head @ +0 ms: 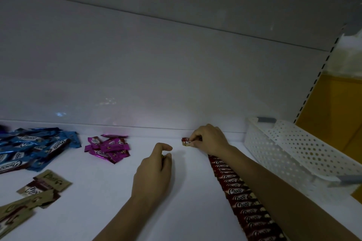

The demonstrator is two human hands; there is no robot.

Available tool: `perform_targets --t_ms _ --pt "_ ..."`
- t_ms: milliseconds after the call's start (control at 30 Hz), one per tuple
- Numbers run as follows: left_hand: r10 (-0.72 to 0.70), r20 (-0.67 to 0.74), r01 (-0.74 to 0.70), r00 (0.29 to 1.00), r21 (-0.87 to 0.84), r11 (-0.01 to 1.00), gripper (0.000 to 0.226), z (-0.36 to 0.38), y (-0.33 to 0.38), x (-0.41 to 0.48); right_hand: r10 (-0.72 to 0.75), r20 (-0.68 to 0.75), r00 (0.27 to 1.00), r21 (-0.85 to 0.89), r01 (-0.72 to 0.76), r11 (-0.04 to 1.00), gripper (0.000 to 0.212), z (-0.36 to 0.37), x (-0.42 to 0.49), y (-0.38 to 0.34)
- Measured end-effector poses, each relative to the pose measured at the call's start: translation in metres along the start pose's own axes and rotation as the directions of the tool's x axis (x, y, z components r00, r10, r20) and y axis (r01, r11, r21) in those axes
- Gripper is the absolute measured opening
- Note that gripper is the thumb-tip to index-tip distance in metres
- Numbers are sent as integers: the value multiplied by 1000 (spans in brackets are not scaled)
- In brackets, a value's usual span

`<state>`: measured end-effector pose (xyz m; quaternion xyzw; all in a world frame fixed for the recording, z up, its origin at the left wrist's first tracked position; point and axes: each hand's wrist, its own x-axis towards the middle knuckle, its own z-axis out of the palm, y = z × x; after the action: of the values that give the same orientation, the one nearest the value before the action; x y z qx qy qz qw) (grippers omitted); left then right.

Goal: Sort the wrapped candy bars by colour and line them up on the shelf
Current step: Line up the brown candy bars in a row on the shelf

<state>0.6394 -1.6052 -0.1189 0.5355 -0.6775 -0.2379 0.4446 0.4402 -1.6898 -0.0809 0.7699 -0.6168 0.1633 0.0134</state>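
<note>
the right hand point(209, 139) pinched one red candy bar point(186, 141) between thumb and fingertips at the back of the white shelf point(117, 201), at the far end of the row of red bars point(241, 199) that ran from the front edge toward the back wall, partly under the right forearm. the left hand point(154, 170) was near it on the left, fingers loosely curled and holding nothing. farther left lay a blue pile point(35, 146), a magenta pile point(108, 147) and some beige bars point(29, 195), with a white perforated basket point(284, 148) to the right of the row
</note>
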Motion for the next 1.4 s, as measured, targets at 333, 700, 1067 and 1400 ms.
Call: perform_targets --t_ms 333,700,1067,1400 --pt "-7 0 7 1000 -17 1000 19 -2 2 -1 106 -58 993 226 -91 970 15 -26 3 7" --pt "-6 27 7 1000 -18 1000 20 -3 4 -3 27 97 995 -123 -15 992 32 -18 -18 8" --pt "0 23 0 1000 -17 1000 20 -3 4 -2 20 178 984 -166 10 986 41 -13 -20 7" --pt "13 6 -13 1000 -22 1000 20 -2 2 -2 54 201 978 -170 -19 985 39 -20 -21 11"
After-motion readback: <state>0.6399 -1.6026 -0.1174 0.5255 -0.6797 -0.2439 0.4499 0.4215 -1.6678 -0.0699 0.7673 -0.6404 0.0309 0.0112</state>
